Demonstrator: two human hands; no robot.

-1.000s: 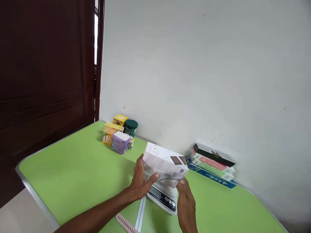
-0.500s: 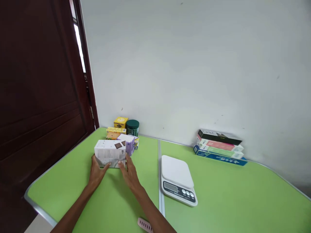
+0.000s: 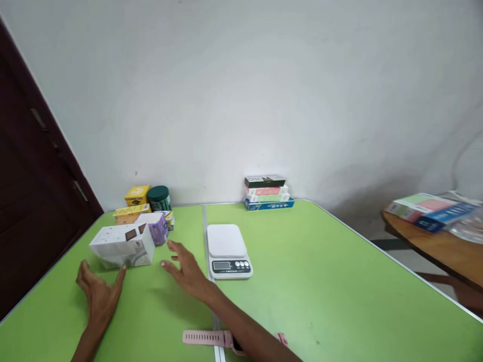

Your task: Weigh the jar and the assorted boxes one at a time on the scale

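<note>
A white box with brown squares printed on top (image 3: 123,244) stands on the green table at the left. My left hand (image 3: 100,294) is just in front of it, thumb and fingers spread; the thumb tip is close to the box's lower front edge, and I cannot tell if it touches. To the box's right, my right hand (image 3: 187,269) hovers over the table, fingers apart and holding nothing. A white kitchen scale (image 3: 227,246) with a dark display panel lies just right of that hand. Under my right forearm is a pink-strapped watch (image 3: 204,337), partly hidden.
Behind the white box are a purple box (image 3: 158,231), yellow boxes (image 3: 137,195) and a green-lidded tub (image 3: 159,198). Flat boxes (image 3: 267,193) are stacked against the wall. On the right, a wooden table (image 3: 445,250) carries more flat boxes (image 3: 430,208).
Both hands have let go of the white box, which now rests on the table. My right hand has moved away to the right. The view has turned right, bringing the wooden table in.
</note>
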